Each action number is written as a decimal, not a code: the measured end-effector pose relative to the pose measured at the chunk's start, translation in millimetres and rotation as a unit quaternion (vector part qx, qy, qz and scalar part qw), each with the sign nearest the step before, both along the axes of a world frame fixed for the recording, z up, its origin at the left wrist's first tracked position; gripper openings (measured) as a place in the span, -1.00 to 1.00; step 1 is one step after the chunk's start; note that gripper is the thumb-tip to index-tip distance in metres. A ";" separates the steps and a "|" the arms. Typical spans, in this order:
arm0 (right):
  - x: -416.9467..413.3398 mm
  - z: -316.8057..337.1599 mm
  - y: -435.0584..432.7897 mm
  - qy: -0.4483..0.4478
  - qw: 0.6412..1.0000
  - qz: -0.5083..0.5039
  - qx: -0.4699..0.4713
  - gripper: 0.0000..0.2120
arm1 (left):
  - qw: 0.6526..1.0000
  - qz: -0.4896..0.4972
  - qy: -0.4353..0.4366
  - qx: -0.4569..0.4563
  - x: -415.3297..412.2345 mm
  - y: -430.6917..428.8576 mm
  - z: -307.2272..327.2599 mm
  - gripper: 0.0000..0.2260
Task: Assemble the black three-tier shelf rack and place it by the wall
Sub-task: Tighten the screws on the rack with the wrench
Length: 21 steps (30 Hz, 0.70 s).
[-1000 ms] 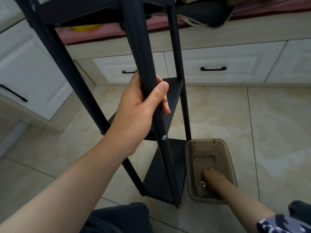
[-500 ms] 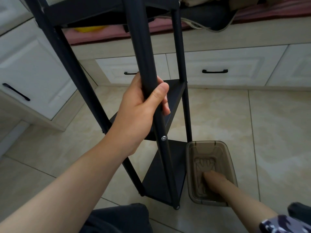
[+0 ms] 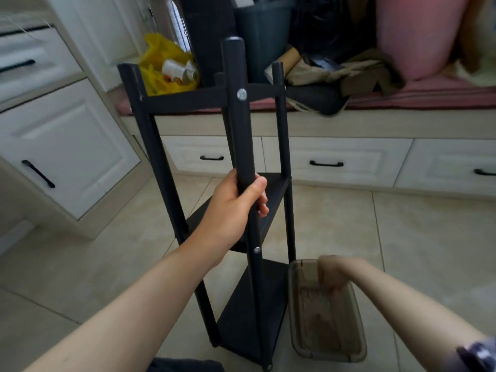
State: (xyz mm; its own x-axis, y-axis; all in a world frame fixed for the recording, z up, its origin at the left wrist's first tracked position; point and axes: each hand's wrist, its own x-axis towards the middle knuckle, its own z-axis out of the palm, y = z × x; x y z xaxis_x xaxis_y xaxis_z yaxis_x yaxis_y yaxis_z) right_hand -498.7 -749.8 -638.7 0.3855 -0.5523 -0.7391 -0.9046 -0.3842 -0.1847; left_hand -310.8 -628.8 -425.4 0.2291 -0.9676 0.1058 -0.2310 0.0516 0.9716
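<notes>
My left hand (image 3: pixel 239 208) is wrapped round the nearest post of the black rack (image 3: pixel 249 326), just above the middle shelf, with the thumb across the front. The rack stands upright on the tiled floor (image 3: pixel 402 237), in front of the white drawers (image 3: pixel 335 162). My right hand (image 3: pixel 332 275) is at the far end of the brown plastic tub (image 3: pixel 330 342), which sits just beside the rack's foot. Its fingers are bunched downward and blurred, so I cannot tell whether they pinch anything. A yellow bag (image 3: pixel 163 65) lies behind the top shelf.
</notes>
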 end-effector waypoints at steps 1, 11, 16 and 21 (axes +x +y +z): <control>1.2 19.7 -2.7 -0.003 1.000 0.010 -0.013 -0.79 | 1.000 0.004 -0.005 0.002 -0.4 0.8 0.2 -0.88; -6.8 200.0 15.0 -0.303 0.950 -0.052 -0.045 -0.85 | 0.998 0.058 0.012 0.020 -15.7 4.9 3.5 -0.76; -7.4 225.2 38.6 -0.411 0.895 -0.071 -0.159 -0.84 | 0.999 0.041 0.018 0.019 -17.5 6.3 4.6 -0.79; 6.0 231.3 41.2 -0.529 0.820 -0.084 -0.201 -0.83 | 0.999 0.001 0.036 0.008 -17.3 10.7 7.6 -0.81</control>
State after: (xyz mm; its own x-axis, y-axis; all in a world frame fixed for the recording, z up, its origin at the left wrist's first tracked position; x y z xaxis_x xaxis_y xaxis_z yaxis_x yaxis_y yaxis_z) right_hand -492.6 -708.6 -407.4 0.5870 -0.7804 0.2153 -0.3659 -0.4930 -0.7894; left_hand -328.1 -618.1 -417.9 0.2368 -0.9687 0.0740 -0.1597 0.0363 0.9865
